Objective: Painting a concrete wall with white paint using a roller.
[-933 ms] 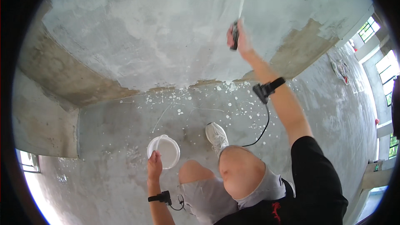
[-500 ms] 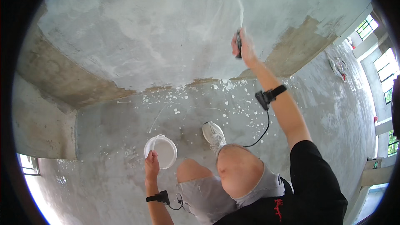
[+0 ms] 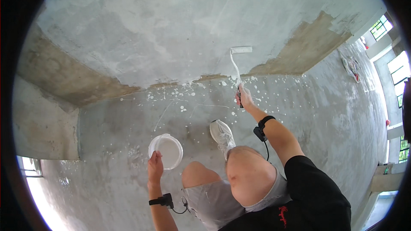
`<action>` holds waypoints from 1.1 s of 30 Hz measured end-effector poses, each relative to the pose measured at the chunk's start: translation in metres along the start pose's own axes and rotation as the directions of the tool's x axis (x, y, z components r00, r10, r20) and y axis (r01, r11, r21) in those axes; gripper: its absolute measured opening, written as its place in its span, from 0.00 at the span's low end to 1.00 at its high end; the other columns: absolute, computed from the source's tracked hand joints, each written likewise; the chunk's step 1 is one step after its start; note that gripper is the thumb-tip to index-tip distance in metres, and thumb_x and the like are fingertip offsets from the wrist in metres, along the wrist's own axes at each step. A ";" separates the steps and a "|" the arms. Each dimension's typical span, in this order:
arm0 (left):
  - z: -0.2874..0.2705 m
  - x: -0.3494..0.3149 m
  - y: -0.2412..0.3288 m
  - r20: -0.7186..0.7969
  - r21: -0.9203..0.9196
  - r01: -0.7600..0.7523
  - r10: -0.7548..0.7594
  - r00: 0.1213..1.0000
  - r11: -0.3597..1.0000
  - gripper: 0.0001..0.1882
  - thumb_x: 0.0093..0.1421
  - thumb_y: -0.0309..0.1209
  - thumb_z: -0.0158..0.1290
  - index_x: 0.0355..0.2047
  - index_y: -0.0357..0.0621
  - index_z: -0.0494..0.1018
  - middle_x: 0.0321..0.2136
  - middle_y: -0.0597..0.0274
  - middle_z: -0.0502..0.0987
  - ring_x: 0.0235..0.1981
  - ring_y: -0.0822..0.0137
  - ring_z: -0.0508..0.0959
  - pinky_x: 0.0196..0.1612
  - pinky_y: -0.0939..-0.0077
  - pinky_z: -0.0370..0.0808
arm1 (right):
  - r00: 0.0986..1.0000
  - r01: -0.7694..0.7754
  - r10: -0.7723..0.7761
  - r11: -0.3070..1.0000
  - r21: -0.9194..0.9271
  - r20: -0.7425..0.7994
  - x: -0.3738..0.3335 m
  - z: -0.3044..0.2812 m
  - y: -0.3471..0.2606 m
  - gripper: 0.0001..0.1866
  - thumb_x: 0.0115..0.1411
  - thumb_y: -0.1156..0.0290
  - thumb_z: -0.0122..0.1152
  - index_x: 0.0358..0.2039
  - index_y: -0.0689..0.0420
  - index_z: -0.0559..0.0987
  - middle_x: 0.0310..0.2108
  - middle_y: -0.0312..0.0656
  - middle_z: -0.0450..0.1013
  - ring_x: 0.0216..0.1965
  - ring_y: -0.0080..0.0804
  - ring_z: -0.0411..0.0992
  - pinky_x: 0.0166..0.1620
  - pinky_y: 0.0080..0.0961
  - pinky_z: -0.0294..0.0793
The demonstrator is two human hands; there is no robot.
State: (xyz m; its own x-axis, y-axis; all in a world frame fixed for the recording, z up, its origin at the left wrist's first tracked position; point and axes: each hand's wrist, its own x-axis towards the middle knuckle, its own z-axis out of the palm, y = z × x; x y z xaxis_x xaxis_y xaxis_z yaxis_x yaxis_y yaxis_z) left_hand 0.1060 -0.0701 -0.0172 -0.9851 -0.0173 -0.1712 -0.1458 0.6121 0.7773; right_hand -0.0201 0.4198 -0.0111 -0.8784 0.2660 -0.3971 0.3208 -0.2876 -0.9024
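Note:
My right hand [image 3: 245,97] is closed round the dark grip of a paint roller [image 3: 241,49]. The roller's white sleeve lies against the lower part of the grey-white wall [image 3: 171,30], with its bent white frame running down to my hand. At the lower left, my left hand [image 3: 155,169] grips the white handle of a round white bucket [image 3: 181,147]. Pale paint or coating shows inside the bucket, which hangs beside my left knee.
White splatters dot the grey floor [image 3: 128,124] along the wall's foot. Bare brown patches [image 3: 306,42] edge the coating. A low concrete block [image 3: 47,124] juts out at left. A plastic bag or sheet [image 3: 352,66] lies far right, near windows [image 3: 398,70]. My shoe [image 3: 221,134] points at the wall.
My right hand has drawn the roller down the wall, from high up to near its foot, and the arm is bent more. My left hand and the bucket have hardly moved.

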 end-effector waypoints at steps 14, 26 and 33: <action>0.004 -0.007 0.024 0.007 0.002 -0.041 0.041 0.999 0.999 0.14 0.67 0.35 0.41 0.33 0.38 0.69 0.27 0.42 0.74 0.33 0.41 0.75 0.35 0.58 0.71 | 0.796 0.593 -0.605 0.782 -0.191 -0.007 -0.019 0.060 -0.224 0.30 0.67 0.44 0.37 0.19 0.57 0.67 0.09 0.33 0.58 0.11 0.24 0.58 0.16 0.23 0.58; 0.005 -0.009 0.009 0.063 -0.010 0.061 -0.060 0.996 0.998 0.12 0.66 0.33 0.41 0.32 0.38 0.70 0.28 0.45 0.75 0.33 0.46 0.76 0.37 0.62 0.71 | 0.827 0.554 -0.563 0.815 -0.172 -0.003 -0.026 0.056 -0.249 0.28 0.66 0.43 0.41 0.22 0.56 0.67 0.10 0.35 0.60 0.10 0.23 0.59 0.16 0.22 0.59; 0.003 -0.005 0.011 0.065 0.002 0.018 -0.018 0.998 1.000 0.13 0.66 0.33 0.41 0.32 0.37 0.69 0.28 0.42 0.76 0.32 0.40 0.75 0.35 0.59 0.71 | 0.959 0.267 -0.281 0.942 -0.201 -0.042 -0.010 0.001 -0.091 0.31 0.65 0.41 0.39 0.20 0.56 0.66 0.09 0.35 0.59 0.08 0.26 0.59 0.13 0.25 0.60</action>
State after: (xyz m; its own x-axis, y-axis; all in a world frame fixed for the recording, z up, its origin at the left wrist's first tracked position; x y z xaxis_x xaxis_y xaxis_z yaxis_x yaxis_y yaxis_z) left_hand 0.1094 -0.0613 -0.0094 -0.9743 0.0226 -0.2242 -0.1636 0.6133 0.7727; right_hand -0.0415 0.4421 0.0753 -0.9173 0.3748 -0.1346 0.1391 -0.0151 -0.9902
